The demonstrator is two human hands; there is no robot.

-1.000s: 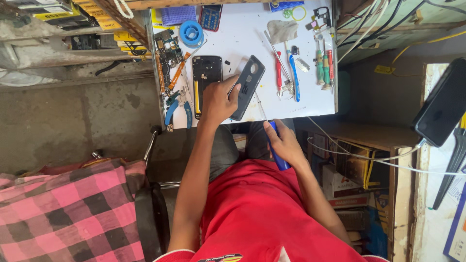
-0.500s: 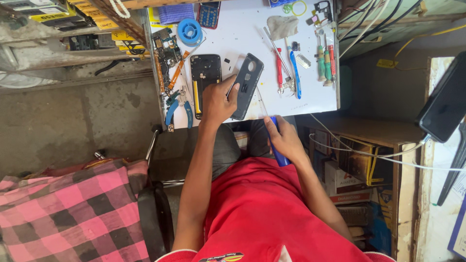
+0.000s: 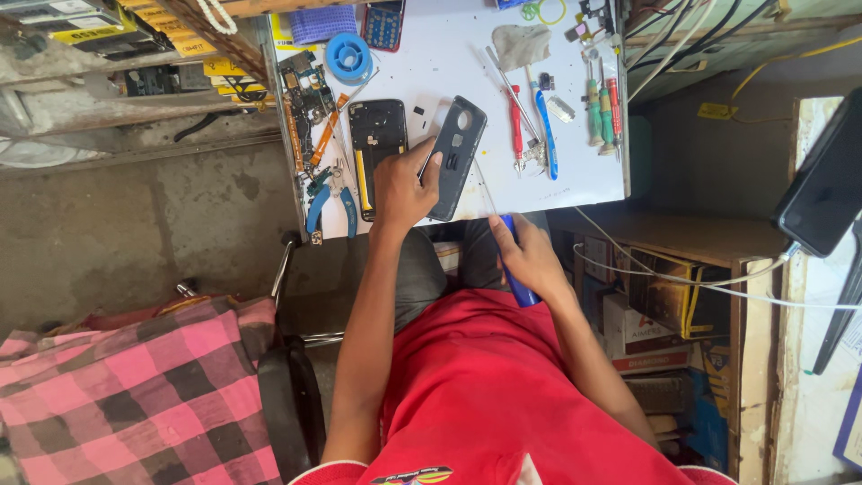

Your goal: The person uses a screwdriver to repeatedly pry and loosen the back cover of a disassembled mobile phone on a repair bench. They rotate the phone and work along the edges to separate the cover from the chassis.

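Basically, status:
left hand [image 3: 402, 190]: at the table's near edge, thumb and fingers clamped on the lower end of the grey back cover [image 3: 453, 157]; same grip as a second ago, cover barely shifted.
right hand [image 3: 530, 256]: fingers wrapped shut round the blue-handled screwdriver [image 3: 514, 269], just off the near edge; it has crept a little closer to the cover.
phone body [image 3: 378, 144]: flat on the white table [image 3: 584, 175], just beside my left hand, unmoved.
pliers [image 3: 325, 198]: near the left edge, untouched.
read: my guess, still lining up tool and cover.
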